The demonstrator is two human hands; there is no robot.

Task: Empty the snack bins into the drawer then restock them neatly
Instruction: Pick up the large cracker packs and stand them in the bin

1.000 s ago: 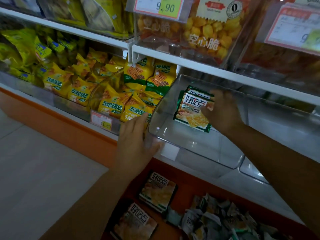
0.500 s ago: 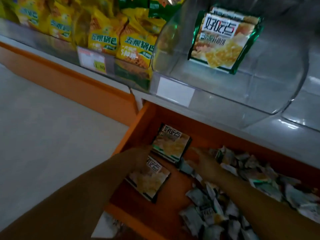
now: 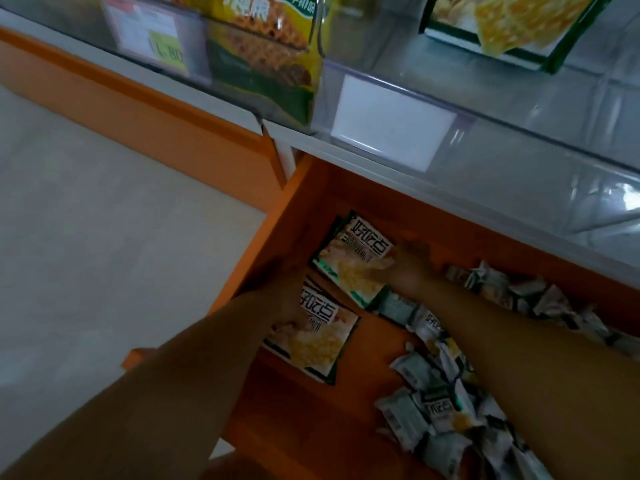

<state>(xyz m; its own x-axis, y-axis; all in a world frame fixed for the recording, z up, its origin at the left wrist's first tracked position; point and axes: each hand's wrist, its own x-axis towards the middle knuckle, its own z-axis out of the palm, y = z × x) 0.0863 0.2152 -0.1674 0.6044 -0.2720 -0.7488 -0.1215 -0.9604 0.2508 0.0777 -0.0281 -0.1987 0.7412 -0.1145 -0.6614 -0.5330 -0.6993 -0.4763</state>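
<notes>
Since the earlier frame, our right hand had shifted left, off the loose wrappers and onto the far snack packet. Our left hand had settled at the upper left corner of the near snack packet. Both hands were inside the orange drawer.

The right fingers lay against the right edge of the far packet. Motion blur prevented us from confirming whether they gripped it or only touched it. The left hand was dark and blurred, and we could not tell its state either.

The two packets lay flat on the drawer floor, the near one just below the far one. A heap of small wrapped snacks lay to the right of our right forearm and partly under it.

Above both hands, the clear snack bin sat on the shelf with one packet inside and a blank label holder on its front. Up and to the left of our left hand, the neighbouring bin held yellow-green bags.
</notes>
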